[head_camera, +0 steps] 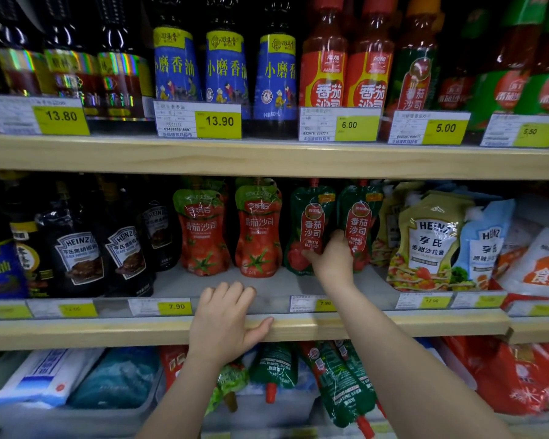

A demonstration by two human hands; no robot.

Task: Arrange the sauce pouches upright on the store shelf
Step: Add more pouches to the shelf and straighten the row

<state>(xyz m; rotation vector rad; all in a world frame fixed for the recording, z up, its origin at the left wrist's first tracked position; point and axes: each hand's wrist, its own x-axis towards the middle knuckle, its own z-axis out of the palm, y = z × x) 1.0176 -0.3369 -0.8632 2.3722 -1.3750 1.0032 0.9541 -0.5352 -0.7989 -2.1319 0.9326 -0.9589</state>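
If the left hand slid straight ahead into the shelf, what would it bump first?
Probably the red tomato pouch standing right behind the left hand; the shelf floor between them looks bare, though depth is hard to judge.

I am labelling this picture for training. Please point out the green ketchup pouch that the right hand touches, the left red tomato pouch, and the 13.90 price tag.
green ketchup pouch [311, 217]: head view, upper label.
left red tomato pouch [202, 236]: head view, middle of front.
13.90 price tag [219, 122]: head view, yellow price field.
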